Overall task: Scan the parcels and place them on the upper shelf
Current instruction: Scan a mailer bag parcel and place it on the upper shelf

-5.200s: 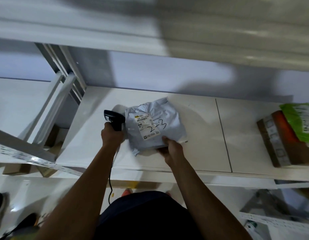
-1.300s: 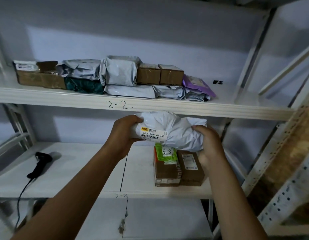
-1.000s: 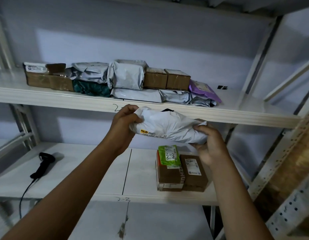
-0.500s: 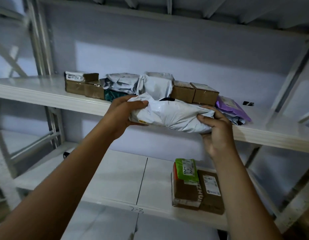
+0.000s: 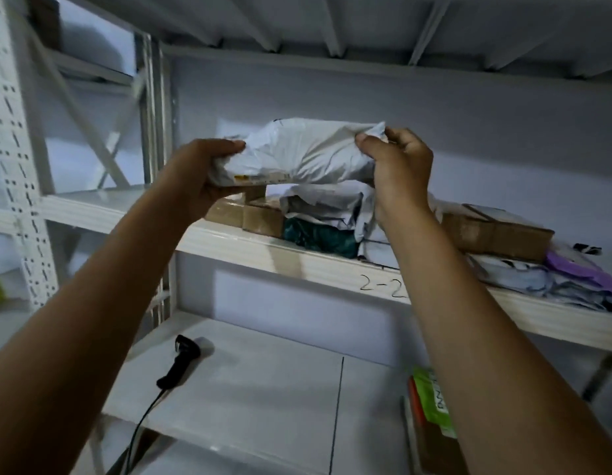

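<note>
A soft grey-white poly mailer parcel (image 5: 308,154) hangs above the row of parcels on the upper shelf (image 5: 318,265), which is marked "2-2". My left hand (image 5: 198,176) grips its left end, thumb on top. My right hand (image 5: 398,166) pinches its right end. Under it lie brown boxes (image 5: 249,214), a grey mailer (image 5: 326,204) and a dark green parcel (image 5: 318,234). A black corded barcode scanner (image 5: 179,365) lies on the lower shelf (image 5: 263,399).
More parcels sit on the upper shelf to the right: a brown box (image 5: 496,231), grey mailers (image 5: 524,272) and a purple mailer (image 5: 582,269). On the lower shelf at right stands a brown box with a green parcel (image 5: 431,406). A perforated white upright (image 5: 13,149) is on the left.
Both hands have lifted the mailer from below the upper shelf's edge to above the parcels stacked there. The view has tilted up and left, and the scanner lies on the lower shelf.
</note>
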